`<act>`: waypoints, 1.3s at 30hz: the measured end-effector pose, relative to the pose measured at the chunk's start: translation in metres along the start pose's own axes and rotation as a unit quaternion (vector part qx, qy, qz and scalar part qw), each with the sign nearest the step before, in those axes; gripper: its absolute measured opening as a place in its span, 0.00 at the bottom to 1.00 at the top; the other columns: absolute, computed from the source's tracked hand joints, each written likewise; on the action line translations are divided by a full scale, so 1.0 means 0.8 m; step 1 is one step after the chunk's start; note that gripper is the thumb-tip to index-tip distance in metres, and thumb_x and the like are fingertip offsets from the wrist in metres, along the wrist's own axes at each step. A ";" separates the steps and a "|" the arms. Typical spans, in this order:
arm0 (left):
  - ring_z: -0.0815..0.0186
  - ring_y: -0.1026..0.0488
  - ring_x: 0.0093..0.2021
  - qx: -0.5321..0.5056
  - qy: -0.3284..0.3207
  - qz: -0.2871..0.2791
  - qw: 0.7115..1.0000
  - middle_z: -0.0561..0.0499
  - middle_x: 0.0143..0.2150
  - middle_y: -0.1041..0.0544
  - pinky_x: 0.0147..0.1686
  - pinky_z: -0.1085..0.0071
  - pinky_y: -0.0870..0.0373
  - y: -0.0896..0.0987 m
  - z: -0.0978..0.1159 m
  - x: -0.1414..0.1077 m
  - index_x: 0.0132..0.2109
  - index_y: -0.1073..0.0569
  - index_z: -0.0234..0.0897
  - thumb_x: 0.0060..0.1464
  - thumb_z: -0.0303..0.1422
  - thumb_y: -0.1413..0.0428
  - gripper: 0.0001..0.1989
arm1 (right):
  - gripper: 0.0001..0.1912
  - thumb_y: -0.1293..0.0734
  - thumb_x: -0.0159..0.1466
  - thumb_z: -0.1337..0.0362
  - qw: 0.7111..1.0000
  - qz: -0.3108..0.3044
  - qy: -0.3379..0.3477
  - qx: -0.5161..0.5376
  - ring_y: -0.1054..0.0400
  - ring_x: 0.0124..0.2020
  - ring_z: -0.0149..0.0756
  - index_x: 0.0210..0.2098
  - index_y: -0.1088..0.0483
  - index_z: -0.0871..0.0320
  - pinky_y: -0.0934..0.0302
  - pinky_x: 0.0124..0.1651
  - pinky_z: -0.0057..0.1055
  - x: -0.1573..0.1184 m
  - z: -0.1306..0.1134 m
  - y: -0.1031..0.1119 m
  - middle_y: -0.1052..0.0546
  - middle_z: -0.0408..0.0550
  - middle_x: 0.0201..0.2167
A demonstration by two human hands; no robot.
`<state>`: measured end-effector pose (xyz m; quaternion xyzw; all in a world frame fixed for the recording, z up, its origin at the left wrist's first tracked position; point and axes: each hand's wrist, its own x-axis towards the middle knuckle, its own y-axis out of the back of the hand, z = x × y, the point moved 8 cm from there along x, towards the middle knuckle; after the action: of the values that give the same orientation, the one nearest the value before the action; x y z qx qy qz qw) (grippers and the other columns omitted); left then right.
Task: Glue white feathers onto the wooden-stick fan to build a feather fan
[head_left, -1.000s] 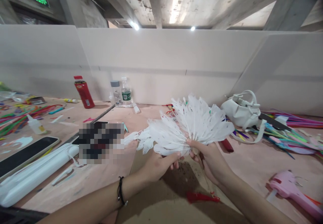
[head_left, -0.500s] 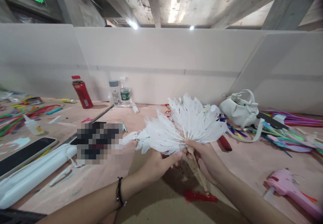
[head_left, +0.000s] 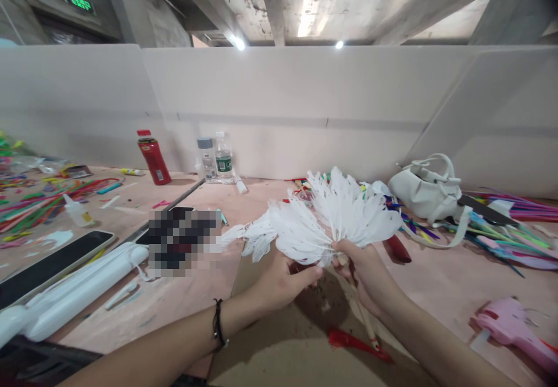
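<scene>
A white feather fan (head_left: 344, 212) with a pale wooden handle (head_left: 360, 305) is held above a brown board. My right hand (head_left: 361, 265) is closed around the top of the handle, thumb at the base of the feathers. My left hand (head_left: 283, 282) is beside the fan's lower left edge, its thumb apart from its fingers; some fingertips are hidden behind the feathers. At the lower end of the handle is a red tassel (head_left: 355, 342). Loose white feathers (head_left: 259, 236) lie to the left of the fan.
The brown board (head_left: 257, 352) lies under my hands. A pink glue gun (head_left: 505, 323) and white handbag (head_left: 422, 192) are at right. Bottles, including a red one (head_left: 153, 160), stand along the white partition (head_left: 270, 90). At left are a phone (head_left: 52, 265) and glue bottle (head_left: 78, 211).
The view has turned slightly left, so the table things appear farther right. The fan has turned a little, and its lower left feathers stand more apart from the loose ones. My right hand keeps its grip.
</scene>
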<state>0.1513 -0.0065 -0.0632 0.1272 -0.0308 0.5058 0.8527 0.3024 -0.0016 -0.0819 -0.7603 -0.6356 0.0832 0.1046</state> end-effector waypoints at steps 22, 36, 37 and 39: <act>0.56 0.21 0.41 0.530 0.091 0.110 0.836 0.47 0.36 0.17 0.46 0.62 0.27 0.181 0.002 0.048 0.36 0.19 0.35 0.46 0.23 0.34 0.08 | 0.17 0.23 0.58 0.54 0.989 -0.075 -0.111 -0.059 0.25 0.28 0.33 0.39 0.26 0.57 0.31 0.28 0.25 0.008 0.055 -0.010 0.17 0.49 0.34; 0.52 0.23 0.49 0.532 0.114 0.209 0.813 0.43 0.38 0.20 0.49 0.59 0.30 0.205 0.010 0.043 0.33 0.25 0.36 0.56 0.28 0.40 0.03 | 0.29 0.26 0.58 0.41 0.869 -0.282 -0.105 -0.393 0.47 0.08 0.25 0.20 0.22 0.62 0.61 0.14 0.24 0.005 -0.046 0.036 0.27 0.52 0.11; 0.50 0.23 0.49 0.513 0.106 0.228 0.821 0.43 0.37 0.20 0.49 0.60 0.31 0.211 0.016 0.042 0.31 0.26 0.37 0.54 0.27 0.41 0.03 | 0.28 0.26 0.58 0.41 0.880 -0.270 -0.092 -0.379 0.49 0.09 0.24 0.21 0.22 0.61 0.62 0.15 0.24 0.008 -0.052 0.035 0.28 0.49 0.11; 0.50 0.23 0.48 0.463 0.085 0.255 0.845 0.44 0.36 0.20 0.47 0.62 0.31 0.218 0.026 0.042 0.32 0.28 0.38 0.53 0.28 0.43 0.02 | 0.25 0.27 0.59 0.43 0.905 -0.233 -0.052 -0.353 0.49 0.11 0.24 0.23 0.22 0.60 0.61 0.17 0.24 0.017 -0.059 0.028 0.28 0.45 0.12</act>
<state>0.0178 0.0967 -0.0048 0.4517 0.2481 0.6697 0.5348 0.3386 0.0053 -0.0425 -0.5721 -0.7872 -0.1341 -0.1869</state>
